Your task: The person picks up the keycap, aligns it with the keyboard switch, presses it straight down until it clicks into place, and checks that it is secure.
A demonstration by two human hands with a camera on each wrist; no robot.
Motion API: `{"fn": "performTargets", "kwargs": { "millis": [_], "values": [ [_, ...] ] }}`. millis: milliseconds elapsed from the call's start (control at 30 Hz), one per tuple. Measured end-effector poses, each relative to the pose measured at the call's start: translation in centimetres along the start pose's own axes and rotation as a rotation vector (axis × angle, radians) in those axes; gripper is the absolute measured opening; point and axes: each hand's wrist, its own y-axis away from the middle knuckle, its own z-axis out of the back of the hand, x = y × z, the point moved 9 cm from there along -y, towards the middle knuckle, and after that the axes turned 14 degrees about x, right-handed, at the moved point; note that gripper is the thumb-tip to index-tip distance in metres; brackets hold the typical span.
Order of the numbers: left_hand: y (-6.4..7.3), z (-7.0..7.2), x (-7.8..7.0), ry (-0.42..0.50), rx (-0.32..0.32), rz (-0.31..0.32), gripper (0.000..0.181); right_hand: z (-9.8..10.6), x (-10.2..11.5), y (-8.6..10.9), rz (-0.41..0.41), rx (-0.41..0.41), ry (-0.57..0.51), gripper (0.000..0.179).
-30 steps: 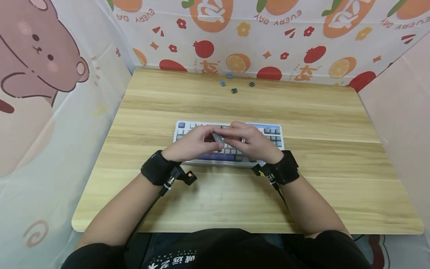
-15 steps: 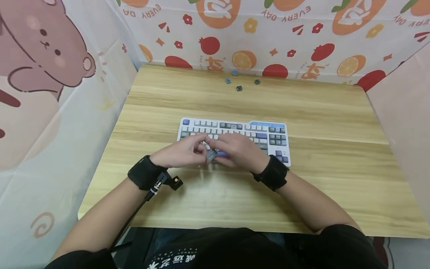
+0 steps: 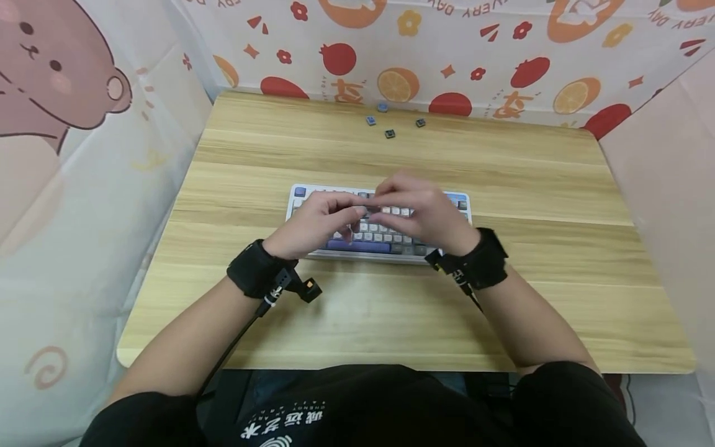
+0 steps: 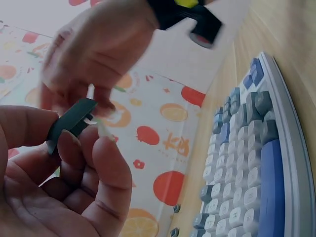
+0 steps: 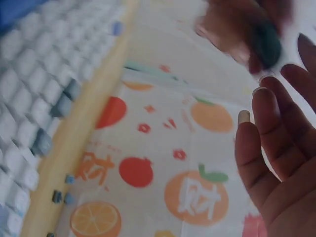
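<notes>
My left hand (image 3: pixel 313 226) is raised above the left half of a white keyboard (image 3: pixel 385 238). In the left wrist view its thumb and fingers pinch a wide dark grey-green keycap (image 4: pixel 71 121); head-on it is mostly covered by the fingers. Opposite, my right hand (image 3: pixel 427 214) hovers over the keyboard's right half, its fingers stretched toward the left hand. In the right wrist view, these fingers (image 5: pixel 269 108) look extended and hold nothing. The keycap (image 5: pixel 266 44) is blurred there, beside the left hand. The keyboard carries white, grey and purple keys.
Several small pieces, blue (image 3: pixel 371 121) and black (image 3: pixel 390 133), lie at the back of the wooden table (image 3: pixel 536 261). A fruit-print cloth (image 3: pixel 335 87) hangs behind the table's rear edge. Wrist cameras with cables (image 3: pixel 274 295) sit at both wrists.
Half a second ago both hands were lower, near the keyboard's front edge, with the grey keycap between them. Both have moved up and forward, and the right fingers have straightened. The head view has shifted.
</notes>
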Motion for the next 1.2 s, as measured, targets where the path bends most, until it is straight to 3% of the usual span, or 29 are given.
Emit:
{"fn": "performTargets", "kwargs": {
  "millis": [167, 400, 467, 567, 633, 700, 800, 967, 1200],
  "values": [
    [1.4, 1.5, 1.4, 0.005, -0.042, 0.039, 0.032, -3.4, 0.8, -1.8, 0.021, 0.027, 0.118, 0.014],
    [4.2, 4.5, 5.6, 0.116, -0.156, 0.148, 0.038, -8.1, 0.6, -5.0, 0.024, 0.103, 0.175, 0.016],
    [5.0, 5.5, 6.8, 0.078, -0.211, 0.197, 0.044, -9.5, -0.3, -5.8, -0.027, 0.158, 0.153, 0.016],
    [6.6, 7.1, 8.1, -0.075, -0.291, 0.277, 0.054, -12.1, -2.2, -6.7, -0.132, 0.281, 0.132, 0.015],
    [7.5, 7.8, 8.9, -0.153, -0.312, 0.321, 0.057, -13.8, -3.2, -6.9, -0.193, 0.366, 0.141, 0.014],
    [8.1, 8.1, 9.6, -0.184, -0.32, 0.348, 0.057, -15.2, -3.6, -7.0, -0.222, 0.426, 0.164, 0.013],
    [8.5, 8.0, 10.8, -0.159, -0.285, 0.384, 0.056, -16.4, -3.2, -7.2, -0.22, 0.466, 0.193, 0.013],
    [8.5, 7.6, 11.9, -0.186, -0.21, 0.439, 0.056, -17.3, -1.8, -8.0, -0.151, 0.464, 0.263, 0.02],
    [8.6, 8.0, 12.5, -0.231, -0.214, 0.457, 0.055, -17.8, -1.0, -8.4, -0.134, 0.423, 0.361, 0.024]
  ]
}}
